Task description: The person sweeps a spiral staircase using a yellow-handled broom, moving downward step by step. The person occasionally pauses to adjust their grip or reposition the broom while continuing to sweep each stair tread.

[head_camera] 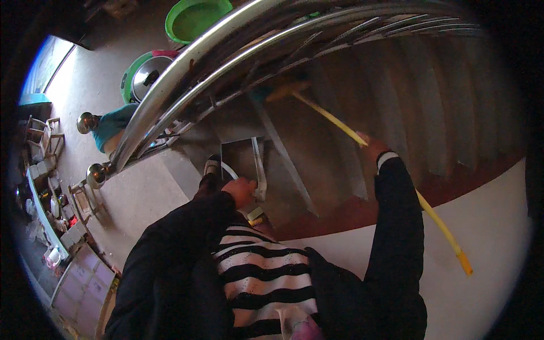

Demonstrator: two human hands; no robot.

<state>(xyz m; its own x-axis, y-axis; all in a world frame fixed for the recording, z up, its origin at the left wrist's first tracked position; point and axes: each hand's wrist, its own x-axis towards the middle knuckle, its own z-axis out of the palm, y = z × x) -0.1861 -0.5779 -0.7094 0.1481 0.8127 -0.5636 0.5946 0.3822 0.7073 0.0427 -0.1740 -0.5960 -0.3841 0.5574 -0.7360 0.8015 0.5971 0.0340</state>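
Observation:
My right hand (pixel 375 146) grips the long yellow handle of a broom (pixel 327 114). Its handle slants back past my right sleeve to an orange end cap, while the dim broom head (pixel 287 90) rests by a stair tread near the railing. My left hand (pixel 240 191) is closed at the near side of what looks like a dustpan (pixel 259 168), with a pale rim and a dark inside. The exact grip is partly hidden by my fingers. One shoe (pixel 212 165) shows just beyond that hand, on the stairs (pixel 340 170).
A polished metal handrail (pixel 187 72) curves along the stairs' far side, ending in round brass-coloured knobs (pixel 97 175). Beyond it stand a green basin (pixel 197 21) and a lidded pot (pixel 151 76). Wooden chairs (pixel 44 136) and a cluttered table (pixel 44 221) lie left. A white wall (pixel 459 238) borders the right.

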